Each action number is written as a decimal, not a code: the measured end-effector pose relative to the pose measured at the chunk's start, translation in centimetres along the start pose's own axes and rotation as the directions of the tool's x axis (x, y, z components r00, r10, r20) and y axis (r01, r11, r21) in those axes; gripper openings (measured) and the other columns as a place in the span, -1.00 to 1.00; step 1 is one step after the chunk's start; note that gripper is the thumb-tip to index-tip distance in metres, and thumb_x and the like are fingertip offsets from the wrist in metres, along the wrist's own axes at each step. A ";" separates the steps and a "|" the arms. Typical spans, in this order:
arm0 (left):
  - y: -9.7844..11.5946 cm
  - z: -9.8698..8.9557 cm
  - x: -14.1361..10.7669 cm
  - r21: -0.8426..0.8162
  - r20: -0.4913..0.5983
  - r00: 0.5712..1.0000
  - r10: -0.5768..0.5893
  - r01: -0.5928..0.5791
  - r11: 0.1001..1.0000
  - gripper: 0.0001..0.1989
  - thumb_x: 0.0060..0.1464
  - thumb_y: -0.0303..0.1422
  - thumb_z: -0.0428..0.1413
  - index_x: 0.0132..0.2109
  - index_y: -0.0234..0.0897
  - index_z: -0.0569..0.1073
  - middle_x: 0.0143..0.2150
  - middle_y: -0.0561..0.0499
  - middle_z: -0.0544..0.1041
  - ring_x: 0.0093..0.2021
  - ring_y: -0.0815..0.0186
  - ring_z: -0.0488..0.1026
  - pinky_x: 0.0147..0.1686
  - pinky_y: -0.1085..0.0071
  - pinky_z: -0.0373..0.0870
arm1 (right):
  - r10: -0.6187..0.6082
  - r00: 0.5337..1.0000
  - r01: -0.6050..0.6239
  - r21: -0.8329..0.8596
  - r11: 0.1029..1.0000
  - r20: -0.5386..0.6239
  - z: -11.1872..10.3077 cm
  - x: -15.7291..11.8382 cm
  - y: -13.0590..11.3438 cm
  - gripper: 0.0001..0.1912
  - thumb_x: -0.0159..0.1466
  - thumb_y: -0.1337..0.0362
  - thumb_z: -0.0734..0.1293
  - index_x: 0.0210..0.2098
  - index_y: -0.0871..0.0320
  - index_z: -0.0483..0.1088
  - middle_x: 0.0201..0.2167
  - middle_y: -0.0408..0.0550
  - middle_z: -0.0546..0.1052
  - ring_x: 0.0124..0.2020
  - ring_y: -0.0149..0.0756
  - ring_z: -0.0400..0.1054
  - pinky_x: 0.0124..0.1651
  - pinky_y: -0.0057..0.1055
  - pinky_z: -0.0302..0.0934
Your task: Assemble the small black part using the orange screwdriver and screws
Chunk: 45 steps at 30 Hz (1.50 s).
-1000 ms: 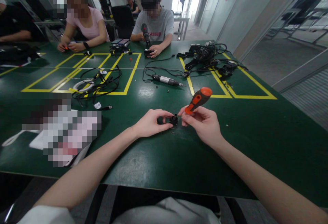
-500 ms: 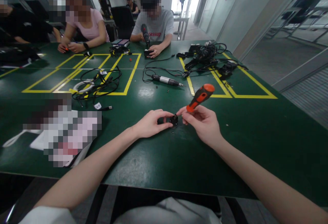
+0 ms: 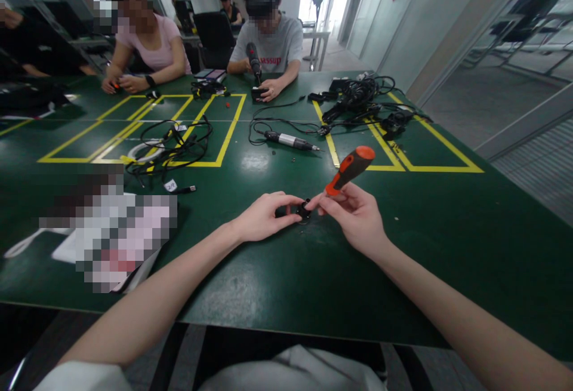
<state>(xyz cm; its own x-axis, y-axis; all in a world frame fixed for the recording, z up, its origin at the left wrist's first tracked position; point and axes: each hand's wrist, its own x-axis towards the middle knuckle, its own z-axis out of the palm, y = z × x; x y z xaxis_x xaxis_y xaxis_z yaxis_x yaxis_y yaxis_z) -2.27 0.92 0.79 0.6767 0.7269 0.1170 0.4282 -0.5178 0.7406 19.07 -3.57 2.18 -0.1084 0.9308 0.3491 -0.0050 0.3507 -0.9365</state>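
Observation:
Between the thumb and fingers of my left hand (image 3: pixel 264 216) is a small black round part (image 3: pixel 304 212), held down at the green table top (image 3: pixel 250 283). My right hand (image 3: pixel 358 218) is closed on a screwdriver (image 3: pixel 350 170) with an orange and dark grey handle, which tilts up to the right. My right fingertips reach to the rim of the black part. The screwdriver's shaft and tip are hidden behind my fingers, and the inside of the part is too small to make out.
A pen-shaped electric screwdriver (image 3: pixel 290 140) lies ahead with its cord. Tangled black cables (image 3: pixel 358 98) lie at the far right, more cables (image 3: pixel 179 146) at the left. Pixelated flat items (image 3: pixel 129 236) lie near my left arm. Across the table a person (image 3: pixel 268 45) holds a power tool.
My right fingertips have moved slightly left onto the black part. The screwdriver keeps nearly the same tilt, its handle turned a little. My left hand stays in place.

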 end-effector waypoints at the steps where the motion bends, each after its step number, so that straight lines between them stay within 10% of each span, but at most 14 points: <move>1: 0.0 0.0 0.0 0.001 -0.003 1.000 -0.002 0.002 1.000 -0.68 0.28 -0.25 0.22 0.13 -0.22 0.56 -0.20 -0.01 0.60 -0.22 0.30 0.46 -0.16 0.40 0.36 | -0.005 1.000 0.005 -0.028 1.000 -0.002 -0.1 0.1 -0.1 -0.60 0.26 -0.09 0.50 -0.36 0.09 0.43 -0.40 -0.07 0.61 -0.42 -0.30 0.47 -0.27 -0.31 0.45; 45: -0.2 0.1 0.0 -0.017 -0.028 0.999 0.033 -0.034 0.999 -0.68 0.28 -0.28 0.23 0.12 -0.28 0.56 -0.20 -0.01 0.62 -0.25 0.32 0.47 -0.19 0.41 0.37 | -0.021 0.996 0.016 0.069 0.997 0.081 0.1 -0.2 0.0 -0.65 0.30 -0.04 0.50 -0.23 0.11 0.46 -0.42 -0.10 0.61 -0.50 -0.39 0.43 -0.38 -0.40 0.42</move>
<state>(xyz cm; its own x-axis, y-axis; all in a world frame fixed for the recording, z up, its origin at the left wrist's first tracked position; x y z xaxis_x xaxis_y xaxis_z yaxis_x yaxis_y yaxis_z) -2.28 0.94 0.60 0.6738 0.7215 0.1597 0.3950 -0.5344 0.7473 18.99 -3.74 2.15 -0.1883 0.9117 0.3653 -0.0754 0.3574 -0.9309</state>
